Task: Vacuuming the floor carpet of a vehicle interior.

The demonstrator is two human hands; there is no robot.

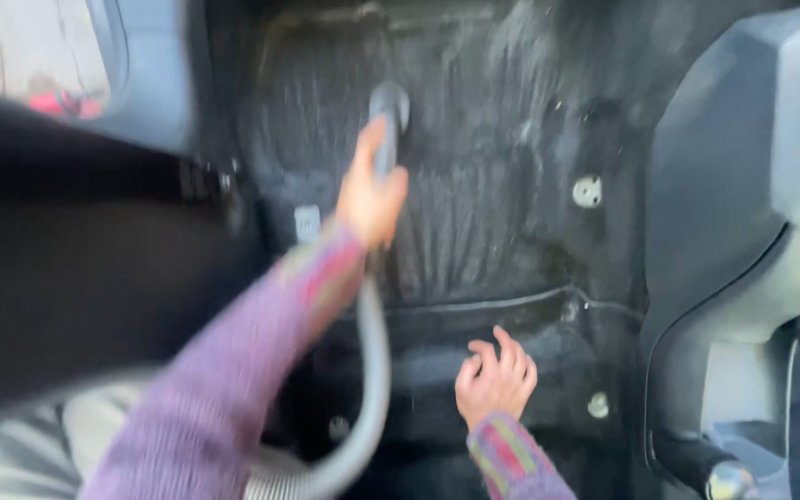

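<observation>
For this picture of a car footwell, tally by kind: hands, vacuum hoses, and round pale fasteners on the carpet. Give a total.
Hands: 2 (left hand, right hand)
Vacuum hose: 1
Round pale fasteners: 2 (upper fastener, lower fastener)
Total: 5

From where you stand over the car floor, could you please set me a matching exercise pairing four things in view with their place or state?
Things:
1. left hand
2. right hand
3. vacuum hose
4. round fastener

Place or state:
A. fingers spread, resting on the dark carpet
B. pale disc on the carpet, near the grey console
C. closed around the vacuum nozzle
D. grey, curving down past the purple sleeve

Pairs: 1-C, 2-A, 3-D, 4-B
</observation>
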